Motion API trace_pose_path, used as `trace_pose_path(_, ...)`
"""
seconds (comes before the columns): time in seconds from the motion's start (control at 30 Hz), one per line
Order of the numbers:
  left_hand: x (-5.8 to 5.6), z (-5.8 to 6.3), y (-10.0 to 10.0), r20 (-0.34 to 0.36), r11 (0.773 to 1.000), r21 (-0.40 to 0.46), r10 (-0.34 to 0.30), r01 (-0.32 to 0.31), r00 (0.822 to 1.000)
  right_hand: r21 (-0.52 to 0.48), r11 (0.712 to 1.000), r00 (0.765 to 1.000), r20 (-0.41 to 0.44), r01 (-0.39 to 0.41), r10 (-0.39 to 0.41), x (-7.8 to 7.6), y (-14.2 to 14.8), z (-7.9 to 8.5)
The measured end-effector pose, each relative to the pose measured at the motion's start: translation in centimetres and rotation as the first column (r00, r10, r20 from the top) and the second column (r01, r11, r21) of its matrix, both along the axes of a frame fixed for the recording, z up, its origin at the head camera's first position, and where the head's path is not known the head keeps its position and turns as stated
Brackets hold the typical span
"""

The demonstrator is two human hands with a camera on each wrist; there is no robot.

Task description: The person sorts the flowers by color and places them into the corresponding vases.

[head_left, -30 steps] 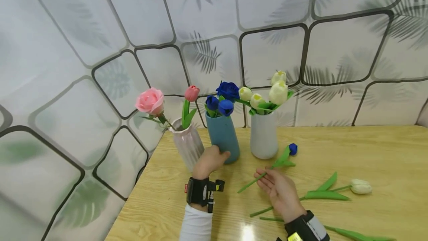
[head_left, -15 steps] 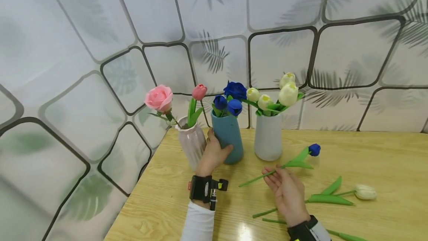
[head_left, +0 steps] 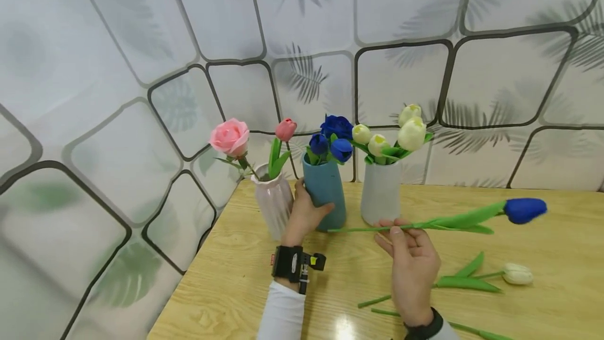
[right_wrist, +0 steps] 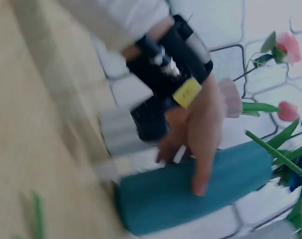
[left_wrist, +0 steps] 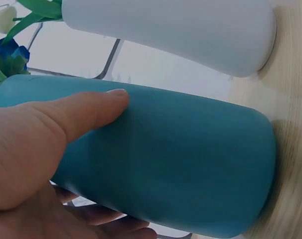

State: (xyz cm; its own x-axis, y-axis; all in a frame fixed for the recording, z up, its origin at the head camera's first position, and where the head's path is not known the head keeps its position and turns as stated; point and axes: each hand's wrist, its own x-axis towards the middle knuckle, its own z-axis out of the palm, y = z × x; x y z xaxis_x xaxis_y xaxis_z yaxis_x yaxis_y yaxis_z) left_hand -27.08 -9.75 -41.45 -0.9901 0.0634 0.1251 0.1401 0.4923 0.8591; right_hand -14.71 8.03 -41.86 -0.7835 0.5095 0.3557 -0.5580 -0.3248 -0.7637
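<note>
My left hand [head_left: 306, 216] grips the blue vase [head_left: 325, 193] from its left side, with the thumb across the front and the fingers behind, as the left wrist view shows. That vase stands upright and holds several blue flowers [head_left: 336, 128]. In my right hand [head_left: 414, 264] the stem of a blue tulip [head_left: 525, 210] is pinched between thumb and fingers. The tulip lies nearly level, its bloom to the right and its stem end [right_wrist: 270, 148] pointing left, overlapping the foot of the blue vase in the head view.
A ribbed pinkish vase [head_left: 273, 203] with a pink rose [head_left: 229, 138] and a pink tulip [head_left: 286, 129] stands left. To the right is a white vase [head_left: 380, 193] of white tulips [head_left: 411, 134]. A white tulip [head_left: 517, 274] and another green stem [head_left: 384, 311] lie on the table [head_left: 226, 287].
My right hand has turned and raised the blue tulip, bringing it from slanted to nearly level and closer to the camera. My left hand's fingers have spread around the blue vase.
</note>
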Motion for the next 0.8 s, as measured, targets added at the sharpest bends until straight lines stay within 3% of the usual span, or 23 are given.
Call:
trace_pose_path(0.07, 0.0, 0.0, 0.2, -0.02, 1.0, -0.009, 0.009, -0.009, 1.0, 0.063, 0.997, 0.984, -0.171, 0.051, -0.04, -0.3, -0.1, 0.3)
trace_pose_path(0.17, -0.1, -0.1, 0.6, -0.033, 0.999, -0.039, 0.026, -0.028, 0.999, 0.102, 0.986, 0.93, -0.357, 0.128, -0.083, -0.7, -0.2, 0.8)
trace_pose_path(0.37, 0.1, -0.3, 0.9, -0.05, 0.996, -0.079, 0.042, -0.046, 0.998, 0.155, 0.952, 0.829, -0.54, 0.265, -0.143, -1.5, -0.8, 2.2)
trace_pose_path(0.5, 0.1, -0.3, 0.9, -0.049, 0.995, -0.081, 0.046, -0.05, 0.998, 0.264, 0.906, 0.779, -0.618, 0.332, -0.105, -2.2, -1.2, 3.2)
trace_pose_path(0.57, 0.1, -0.2, 1.0, -0.045, 0.996, -0.072, 0.049, -0.052, 0.998, 0.319, 0.884, 0.773, -0.63, 0.34, -0.07, -2.6, -1.4, 3.4)
trace_pose_path(0.67, 0.1, -0.3, 1.0, -0.03, 0.998, -0.042, 0.041, -0.042, 0.999, 0.422, 0.847, 0.792, -0.61, 0.322, 0.002, -3.4, -1.9, 3.8)
trace_pose_path(0.8, 0.2, -0.4, 1.0, -0.034, 1.0, -0.003, 0.008, -0.008, 0.999, 0.571, 0.775, 0.871, -0.488, 0.272, 0.053, -4.5, -2.6, 4.6)
